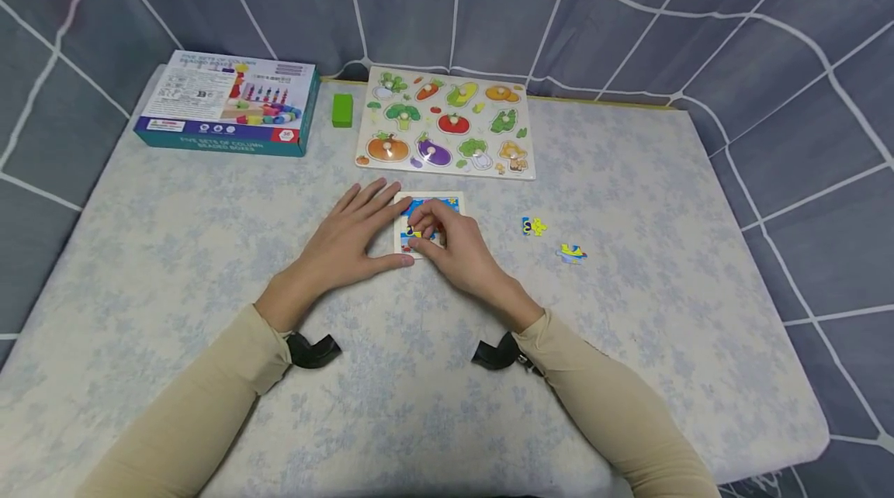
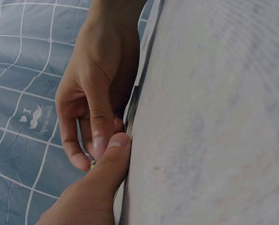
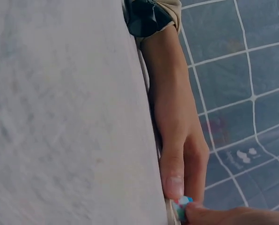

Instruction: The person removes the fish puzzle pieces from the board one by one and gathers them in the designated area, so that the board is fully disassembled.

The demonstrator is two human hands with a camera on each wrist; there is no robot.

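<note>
A small jigsaw puzzle board [image 1: 438, 195] with a pale wooden rim lies at mid-table, its blue picture partly covered by both hands. My left hand [image 1: 342, 246] rests on its left side with fingers spread and straight, the thumb along the near edge. Over the board, my right hand [image 1: 464, 250] pinches a puzzle piece [image 3: 182, 206] between thumb and fingers; a sliver of colour shows at the fingertips in the left wrist view. Two loose pieces lie to the right: a yellow and blue one [image 1: 535, 226] and another with yellow and light blue [image 1: 573, 254].
Behind the board lies a wooden vegetable peg puzzle [image 1: 450, 164]. A green block [image 1: 342, 110] stands to its left, beside a boxed bead set [image 1: 226, 102] at the back left. A grey checked curtain [image 1: 503, 9] hangs behind the patterned tablecloth [image 1: 419, 405].
</note>
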